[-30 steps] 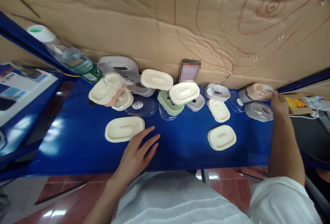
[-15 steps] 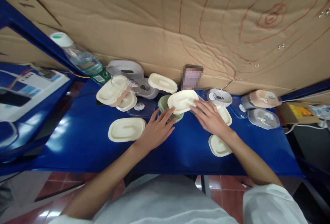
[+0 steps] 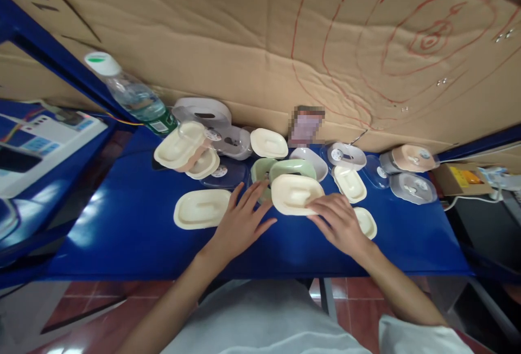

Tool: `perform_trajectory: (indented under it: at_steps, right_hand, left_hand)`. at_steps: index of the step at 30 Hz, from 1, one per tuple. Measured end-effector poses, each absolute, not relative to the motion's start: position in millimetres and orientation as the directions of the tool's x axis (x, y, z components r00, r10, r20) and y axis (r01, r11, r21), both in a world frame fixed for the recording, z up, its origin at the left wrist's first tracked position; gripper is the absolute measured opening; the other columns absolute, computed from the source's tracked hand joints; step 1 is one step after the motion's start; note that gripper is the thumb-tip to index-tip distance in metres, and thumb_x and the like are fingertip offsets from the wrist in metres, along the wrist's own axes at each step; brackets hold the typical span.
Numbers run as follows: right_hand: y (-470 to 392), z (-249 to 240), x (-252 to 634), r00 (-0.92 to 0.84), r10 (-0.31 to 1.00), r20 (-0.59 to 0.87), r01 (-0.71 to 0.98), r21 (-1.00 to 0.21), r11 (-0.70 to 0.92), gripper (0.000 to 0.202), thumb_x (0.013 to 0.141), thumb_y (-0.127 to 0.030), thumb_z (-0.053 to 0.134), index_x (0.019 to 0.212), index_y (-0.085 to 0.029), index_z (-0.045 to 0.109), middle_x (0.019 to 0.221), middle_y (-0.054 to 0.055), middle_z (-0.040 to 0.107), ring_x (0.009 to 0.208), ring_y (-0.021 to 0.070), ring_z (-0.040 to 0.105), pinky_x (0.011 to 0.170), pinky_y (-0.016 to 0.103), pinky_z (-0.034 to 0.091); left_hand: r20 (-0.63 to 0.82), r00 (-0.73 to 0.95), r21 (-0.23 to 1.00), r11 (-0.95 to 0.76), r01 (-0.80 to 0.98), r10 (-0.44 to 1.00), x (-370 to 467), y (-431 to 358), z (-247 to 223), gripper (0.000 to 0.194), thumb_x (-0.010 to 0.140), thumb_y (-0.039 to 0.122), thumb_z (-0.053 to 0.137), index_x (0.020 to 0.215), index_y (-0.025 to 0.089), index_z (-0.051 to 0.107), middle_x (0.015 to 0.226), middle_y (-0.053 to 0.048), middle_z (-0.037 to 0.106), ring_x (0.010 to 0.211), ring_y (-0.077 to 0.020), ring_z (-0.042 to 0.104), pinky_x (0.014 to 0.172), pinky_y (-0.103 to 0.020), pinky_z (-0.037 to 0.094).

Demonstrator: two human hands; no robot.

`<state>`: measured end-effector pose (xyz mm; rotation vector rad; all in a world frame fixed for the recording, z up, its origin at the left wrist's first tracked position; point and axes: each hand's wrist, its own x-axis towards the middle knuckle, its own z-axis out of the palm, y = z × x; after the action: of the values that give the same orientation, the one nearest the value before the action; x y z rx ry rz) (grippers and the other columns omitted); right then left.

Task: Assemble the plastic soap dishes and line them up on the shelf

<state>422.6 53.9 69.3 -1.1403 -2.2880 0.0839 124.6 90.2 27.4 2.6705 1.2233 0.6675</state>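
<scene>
My right hand (image 3: 337,221) grips the right edge of a cream oval plastic lid (image 3: 296,194) with a raised ridge, held tilted above the table. My left hand (image 3: 246,215) is to its left with fingers spread, holding nothing. Just behind its fingertips is a light green oval dish (image 3: 259,172), partly covered by the hand. A second light green oval piece (image 3: 295,168) shows behind the held lid, partly hidden by it. Left of my left hand a larger cream oval piece (image 3: 201,209) lies flat on the blue table (image 3: 134,234).
Along the back are a white oval dish (image 3: 315,161), cream pieces (image 3: 268,143) and clear lids. Stacked containers stand at left (image 3: 183,147) and right (image 3: 415,158), beside a water bottle (image 3: 140,101). A cardboard wall (image 3: 195,33) rises behind. Small cream pieces (image 3: 350,183) lie near my right hand.
My right hand has drawn the cream lid toward me, uncovering the second green piece and the white dish behind it. My left hand has shifted slightly toward me, apart from the lid.
</scene>
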Motion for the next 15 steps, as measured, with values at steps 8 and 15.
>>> perform_trajectory:
  at_steps: [8,15]
  right_hand:
    - [-38.2,27.5,407.4,-0.442,0.803,0.399,0.764,-0.301,0.571,0.040,0.105,-0.011,0.060,0.141,-0.028,0.069,0.112,0.004,0.082,0.098,0.0226,0.076,0.089,0.044,0.056]
    - [-6.0,15.3,390.1,-0.616,0.718,0.325,0.689,-0.219,0.691,0.026,0.108,-0.034,0.068,0.129,-0.021,0.074,0.113,0.007,0.081,0.104,0.0214,0.074,0.097,0.039,0.054]
  left_hand:
    - [0.394,0.591,0.340,-0.709,0.618,0.704,104.8,77.3,34.1,0.042,0.107,0.023,0.060,0.148,0.029,0.063,0.155,-0.012,0.063,0.146,-0.0295,0.059,0.128,-0.053,0.042]
    - [0.307,0.703,0.352,-0.763,0.542,0.641,102.2,17.0,10.7,0.047,0.105,0.042,0.067,0.148,0.025,0.062,0.150,-0.014,0.065,0.139,-0.0315,0.062,0.119,-0.051,0.050]
